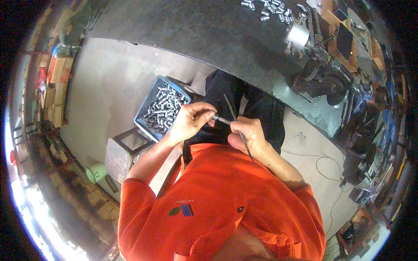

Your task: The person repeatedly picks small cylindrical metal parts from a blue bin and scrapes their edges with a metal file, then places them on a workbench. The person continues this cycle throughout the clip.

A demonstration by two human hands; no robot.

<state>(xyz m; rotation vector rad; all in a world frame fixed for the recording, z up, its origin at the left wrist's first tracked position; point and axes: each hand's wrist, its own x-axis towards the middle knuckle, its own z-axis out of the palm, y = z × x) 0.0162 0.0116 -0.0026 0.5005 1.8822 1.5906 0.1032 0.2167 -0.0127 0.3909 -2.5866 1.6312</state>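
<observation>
My left hand (191,122) pinches a small shiny metal sleeve (215,117) between thumb and fingertips, above my lap. Closed around a dark metal tool, my right hand (249,132) is just to the right of it. A short shaft (224,121) of this tool points at the sleeve and seems to meet it. Across the fist runs a long thin bar (230,104), which looks like the tool's cross handle; the joint is hidden by my fingers. Left of my left hand, a blue bin (139,118) holds many similar silvery metal pieces (164,104).
The dark workbench (183,26) spans the far side, with loose metal pieces (278,9) on it. A silver cylindrical fixture (298,35) and a heavy dark machine part (322,80) stand at its right. A metal stool (119,156) and a green bucket (96,172) are at left.
</observation>
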